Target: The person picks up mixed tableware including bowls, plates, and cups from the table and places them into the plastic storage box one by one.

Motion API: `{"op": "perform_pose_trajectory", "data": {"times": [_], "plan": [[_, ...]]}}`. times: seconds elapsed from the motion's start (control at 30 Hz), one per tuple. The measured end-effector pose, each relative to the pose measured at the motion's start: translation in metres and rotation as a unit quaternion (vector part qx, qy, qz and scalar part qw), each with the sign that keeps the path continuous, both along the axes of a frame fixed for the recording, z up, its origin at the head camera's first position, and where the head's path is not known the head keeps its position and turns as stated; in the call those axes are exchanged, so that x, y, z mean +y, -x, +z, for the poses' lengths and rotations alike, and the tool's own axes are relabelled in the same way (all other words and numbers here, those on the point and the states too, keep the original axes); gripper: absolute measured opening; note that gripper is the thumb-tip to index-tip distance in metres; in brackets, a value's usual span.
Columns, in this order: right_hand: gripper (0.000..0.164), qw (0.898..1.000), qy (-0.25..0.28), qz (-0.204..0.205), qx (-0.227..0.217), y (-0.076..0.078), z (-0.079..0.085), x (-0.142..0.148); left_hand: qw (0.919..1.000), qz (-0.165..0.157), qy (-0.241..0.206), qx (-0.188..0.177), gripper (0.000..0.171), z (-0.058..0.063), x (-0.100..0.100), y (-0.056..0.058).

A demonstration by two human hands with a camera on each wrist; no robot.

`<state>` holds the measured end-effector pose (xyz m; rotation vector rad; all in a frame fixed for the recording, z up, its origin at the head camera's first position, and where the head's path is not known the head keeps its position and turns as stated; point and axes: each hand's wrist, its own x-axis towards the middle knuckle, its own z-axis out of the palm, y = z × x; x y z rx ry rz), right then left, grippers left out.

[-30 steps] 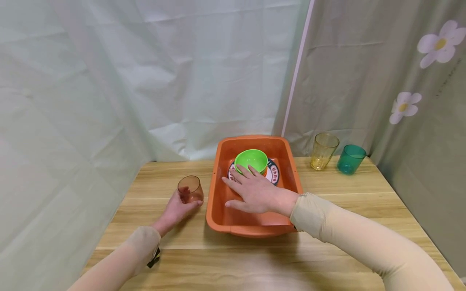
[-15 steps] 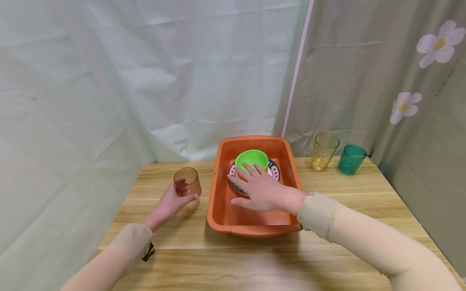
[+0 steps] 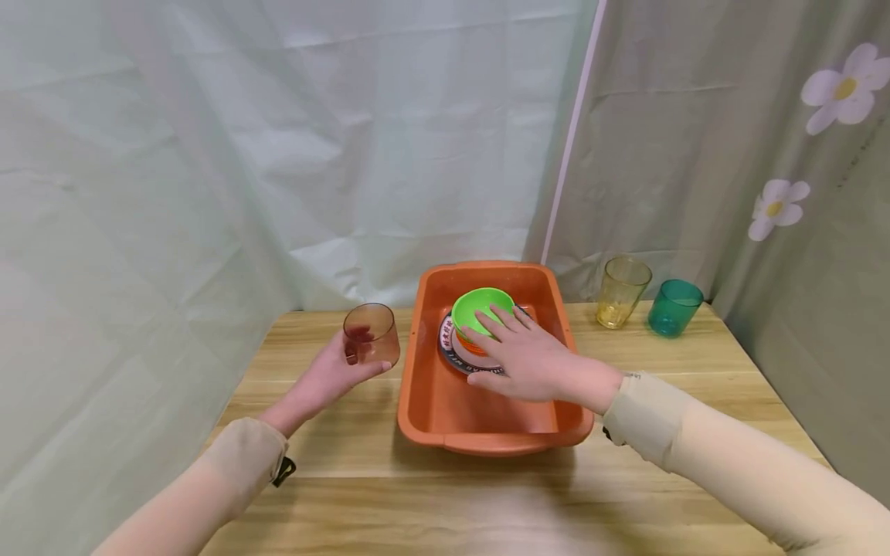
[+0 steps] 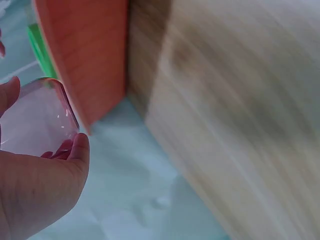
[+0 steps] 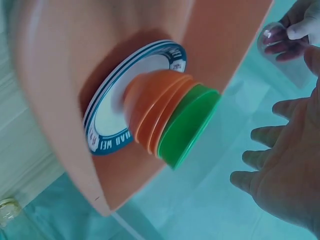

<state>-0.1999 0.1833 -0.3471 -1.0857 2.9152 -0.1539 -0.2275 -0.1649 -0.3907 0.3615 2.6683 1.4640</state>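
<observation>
My left hand (image 3: 327, 380) grips a clear brownish tumbler (image 3: 375, 340) by its side, above the table left of the basin. In the left wrist view the tumbler (image 4: 37, 120) lies between thumb and fingers. Fingers spread, my right hand (image 3: 531, 361) hovers over the orange basin (image 3: 487, 442), holding nothing. Under it a green bowl (image 3: 478, 303) tops a stack of orange bowls (image 5: 150, 100), which stands on a plate (image 5: 107, 117) with a dark lettered rim. Part of the plate is hidden behind my right hand in the head view. In the right wrist view my fingers are apart from the bowls.
A yellowish glass (image 3: 623, 293) and a teal glass (image 3: 674, 307) stand at the table's back right. The wooden table (image 3: 417, 510) ends at pale curtains (image 3: 417, 154) behind and at the sides.
My left hand has raised the tumbler from the table and brought it slightly forward, lately rightward. My right hand has drifted right over the basin, fingers still spread.
</observation>
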Motion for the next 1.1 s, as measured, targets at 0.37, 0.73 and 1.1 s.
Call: {"op": "perform_pose_trajectory", "data": {"times": [0.37,0.73,1.1], "plan": [[0.081,0.999,0.038,-0.027,0.013,-0.009,0.004,0.038,0.9977,-0.061,-0.024,-0.017,0.074,0.026,0.047,-0.01],[0.081,0.996,0.048,-0.073,0.012,-0.023,-0.002,0.077,0.9906,-0.129,-0.04,-0.019,0.071,0.037,0.101,-0.013],[0.082,0.994,0.063,-0.084,0.014,-0.028,-0.011,0.088,0.9877,-0.149,-0.039,-0.023,0.068,0.036,0.126,-0.018]]}}
